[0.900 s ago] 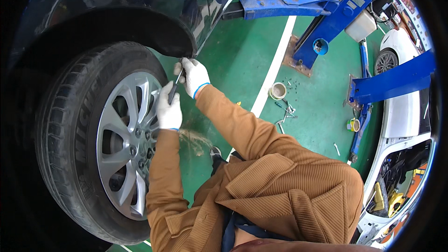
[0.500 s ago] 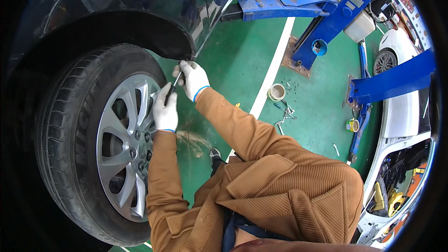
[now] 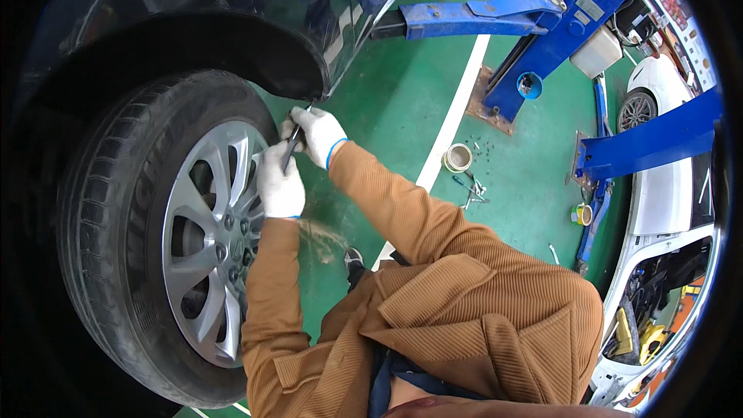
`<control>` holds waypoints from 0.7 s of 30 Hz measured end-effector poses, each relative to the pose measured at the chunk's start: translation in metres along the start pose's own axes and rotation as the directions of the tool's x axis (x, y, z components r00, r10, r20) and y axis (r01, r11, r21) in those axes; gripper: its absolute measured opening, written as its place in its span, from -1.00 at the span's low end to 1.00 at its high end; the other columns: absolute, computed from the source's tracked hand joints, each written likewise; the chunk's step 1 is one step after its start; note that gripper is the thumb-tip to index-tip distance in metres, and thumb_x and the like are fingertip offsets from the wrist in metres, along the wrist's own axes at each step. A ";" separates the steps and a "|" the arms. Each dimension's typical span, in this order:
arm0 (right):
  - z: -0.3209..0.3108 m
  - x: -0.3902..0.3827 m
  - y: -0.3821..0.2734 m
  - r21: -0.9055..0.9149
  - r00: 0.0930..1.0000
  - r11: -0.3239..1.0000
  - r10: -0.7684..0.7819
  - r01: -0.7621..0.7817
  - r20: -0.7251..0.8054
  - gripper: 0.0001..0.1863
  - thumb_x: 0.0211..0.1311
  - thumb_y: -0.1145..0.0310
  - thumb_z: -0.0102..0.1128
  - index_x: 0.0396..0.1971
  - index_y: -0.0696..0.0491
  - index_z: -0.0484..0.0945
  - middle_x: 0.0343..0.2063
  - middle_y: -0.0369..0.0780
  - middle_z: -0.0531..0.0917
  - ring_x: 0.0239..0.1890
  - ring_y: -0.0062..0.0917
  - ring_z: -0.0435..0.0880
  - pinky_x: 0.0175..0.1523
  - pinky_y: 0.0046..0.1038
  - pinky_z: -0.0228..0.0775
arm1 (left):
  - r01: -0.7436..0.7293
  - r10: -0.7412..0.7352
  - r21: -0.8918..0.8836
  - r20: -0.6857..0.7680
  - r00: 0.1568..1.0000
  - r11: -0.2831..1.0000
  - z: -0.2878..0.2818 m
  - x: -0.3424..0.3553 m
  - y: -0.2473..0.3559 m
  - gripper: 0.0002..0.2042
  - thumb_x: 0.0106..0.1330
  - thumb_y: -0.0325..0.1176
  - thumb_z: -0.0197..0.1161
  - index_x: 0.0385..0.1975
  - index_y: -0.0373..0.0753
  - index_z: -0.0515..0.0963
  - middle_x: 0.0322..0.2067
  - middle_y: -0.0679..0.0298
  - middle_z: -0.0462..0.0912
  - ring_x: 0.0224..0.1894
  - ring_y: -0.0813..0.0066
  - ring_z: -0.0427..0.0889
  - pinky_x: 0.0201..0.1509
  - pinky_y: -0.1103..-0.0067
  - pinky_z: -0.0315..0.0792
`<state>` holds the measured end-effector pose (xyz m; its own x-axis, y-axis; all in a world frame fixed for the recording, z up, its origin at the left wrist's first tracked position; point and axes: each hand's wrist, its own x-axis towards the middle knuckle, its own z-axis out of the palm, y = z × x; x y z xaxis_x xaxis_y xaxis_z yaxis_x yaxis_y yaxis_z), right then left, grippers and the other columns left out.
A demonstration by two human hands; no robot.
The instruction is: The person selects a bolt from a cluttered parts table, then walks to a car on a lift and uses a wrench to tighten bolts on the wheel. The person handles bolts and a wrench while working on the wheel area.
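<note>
My left hand, in a white glove, is closed around the black handle of a screwdriver. Its metal shaft points up toward the lower corner of the dark car's wheel arch. Gloved as well, my right hand has its fingers curled round the shaft, close under that corner. The screwdriver's tip and whatever it meets there are too small to make out. Just left of my hands stands the wheel, a black tyre on a silver spoked rim.
A blue lift arm reaches from a blue post toward the car. On the green floor stand an open tub and several scattered tools. A white car is at the far right.
Both hands stay at the wheel arch corner. My left hand has moved slightly up and right, closer to the right hand, and the screwdriver stands a little steeper.
</note>
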<state>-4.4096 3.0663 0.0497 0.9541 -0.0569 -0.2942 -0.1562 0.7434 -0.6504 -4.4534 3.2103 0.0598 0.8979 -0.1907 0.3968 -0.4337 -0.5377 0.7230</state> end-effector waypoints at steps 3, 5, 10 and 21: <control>-0.006 0.007 -0.003 -0.047 1.000 0.999 -0.011 0.012 0.016 -0.76 0.61 0.25 0.12 -0.16 0.14 0.57 -0.38 -0.19 0.71 -0.42 -0.45 0.68 -0.44 -0.43 0.40 | -0.216 0.222 0.114 -0.040 0.974 0.970 0.006 0.003 0.000 -0.78 0.46 -0.41 0.31 0.05 -0.25 0.62 -0.30 0.06 0.66 -0.25 0.07 0.68 -0.10 0.28 0.56; -0.005 0.001 -0.004 -0.091 1.000 0.996 0.004 -0.004 0.004 -0.76 0.61 0.24 0.12 -0.16 0.14 0.58 -0.40 -0.20 0.70 -0.42 -0.44 0.69 -0.44 -0.42 0.40 | 0.051 -0.051 -0.201 0.002 0.999 0.978 -0.001 0.003 -0.005 -0.79 0.52 -0.37 0.27 0.06 -0.26 0.60 -0.36 0.13 0.61 -0.34 0.19 0.61 -0.20 0.35 0.51; -0.010 0.013 0.008 0.052 0.998 0.998 0.028 -0.031 0.062 -0.71 0.62 0.15 0.07 -0.12 0.09 0.56 -0.33 -0.22 0.76 -0.34 -0.45 0.75 -0.40 -0.43 0.45 | 0.615 -0.500 -0.709 0.416 0.760 0.346 -0.015 0.005 -0.011 -0.79 0.66 -0.28 0.15 0.07 -0.28 0.56 -0.50 0.31 0.48 -0.56 0.49 0.44 -0.45 0.52 0.38; -0.013 0.008 0.000 0.159 0.989 0.983 0.069 -0.089 0.131 -0.75 0.66 0.22 0.06 -0.10 0.12 0.52 -0.31 -0.17 0.72 -0.30 -0.36 0.73 -0.27 -0.27 0.58 | 0.685 -0.355 -0.706 0.697 0.624 -0.182 -0.017 -0.001 -0.019 -0.70 0.70 -0.10 0.08 -0.18 -0.18 0.57 -0.64 0.39 0.36 -0.72 0.60 0.26 -0.64 0.60 0.13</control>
<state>-4.4048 3.0574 0.0380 0.9664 0.0823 -0.2435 -0.1982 0.8417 -0.5022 -4.4473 3.2353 0.0552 0.7664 -0.5003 -0.4029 0.6405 0.5471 0.5389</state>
